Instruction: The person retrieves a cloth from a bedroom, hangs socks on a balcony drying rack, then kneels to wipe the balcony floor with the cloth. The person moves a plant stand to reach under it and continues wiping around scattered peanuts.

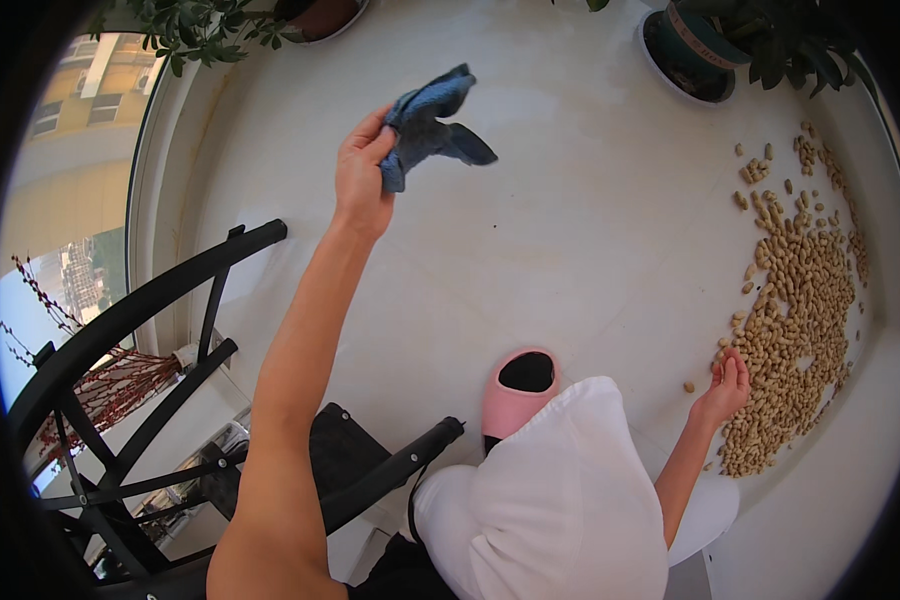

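Note:
A crumpled blue-grey cloth (427,120) is pinched between the thumb and fingers of my left hand (366,169), which reaches out over the pale tiled floor (592,225). Two corners of the cloth stick out to the right. Low on the right, my right hand (727,390) is at the near left edge of a wide spread of unshelled peanuts (795,315). Its fingers are bent, and whether they hold a peanut cannot be made out. One loose peanut (688,387) lies just left of that hand.
A black-framed folding chair (217,465) stands at the left, beside a window (67,187) and red-berried dry branches (112,390). Potted plants (701,45) are at the top. My foot wears a pink slipper (506,409). Small dark specks (495,226) dot the floor.

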### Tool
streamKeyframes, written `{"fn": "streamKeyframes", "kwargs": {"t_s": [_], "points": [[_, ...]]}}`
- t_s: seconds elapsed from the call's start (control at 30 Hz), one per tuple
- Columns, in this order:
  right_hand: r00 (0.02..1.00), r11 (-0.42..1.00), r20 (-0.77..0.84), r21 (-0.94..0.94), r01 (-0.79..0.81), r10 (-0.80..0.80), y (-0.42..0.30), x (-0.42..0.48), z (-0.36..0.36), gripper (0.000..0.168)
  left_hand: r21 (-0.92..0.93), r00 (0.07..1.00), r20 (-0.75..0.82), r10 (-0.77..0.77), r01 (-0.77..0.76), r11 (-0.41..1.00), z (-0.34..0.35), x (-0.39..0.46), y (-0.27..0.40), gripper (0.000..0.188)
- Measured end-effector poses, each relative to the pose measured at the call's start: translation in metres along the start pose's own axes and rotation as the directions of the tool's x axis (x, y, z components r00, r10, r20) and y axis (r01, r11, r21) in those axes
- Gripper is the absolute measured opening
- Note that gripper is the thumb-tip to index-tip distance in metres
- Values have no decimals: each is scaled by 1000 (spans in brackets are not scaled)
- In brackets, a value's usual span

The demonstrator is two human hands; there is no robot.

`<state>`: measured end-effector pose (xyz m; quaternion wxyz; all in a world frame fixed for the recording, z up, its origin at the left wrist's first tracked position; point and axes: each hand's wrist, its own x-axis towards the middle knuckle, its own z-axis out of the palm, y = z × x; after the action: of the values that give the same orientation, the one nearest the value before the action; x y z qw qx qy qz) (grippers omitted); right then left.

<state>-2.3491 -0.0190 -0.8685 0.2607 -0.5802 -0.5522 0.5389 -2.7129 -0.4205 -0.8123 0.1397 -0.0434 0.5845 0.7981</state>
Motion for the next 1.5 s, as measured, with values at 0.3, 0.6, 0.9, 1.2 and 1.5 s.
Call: {"fn": "streamKeyframes", "kwargs": {"t_s": [0.3,0.6,0.9,1.2,1.5], "points": [[997,991,69,-126,47,-39,-7,-5,28,16,970,848,-241,473,196,143,-174,59,-61,40],[989,994,147,-99,44,-30,-12,-21,51,15,873,877,398,270,-452,184,-16,-45,-128,50],[992,994,61,-20,111,-109,-38,-14,8,16,610,600,748,-284,-452,651,164,-172,-181,37],[1000,1000,25,0,-18,18,-7,-22,-6,15,-282,849,405,-340,470,837,75,-57,-58,38],[994,993,107,-114,18,-6,-13,-25,33,15,783,801,-466,374,177,597,-172,14,-31,41]]}}
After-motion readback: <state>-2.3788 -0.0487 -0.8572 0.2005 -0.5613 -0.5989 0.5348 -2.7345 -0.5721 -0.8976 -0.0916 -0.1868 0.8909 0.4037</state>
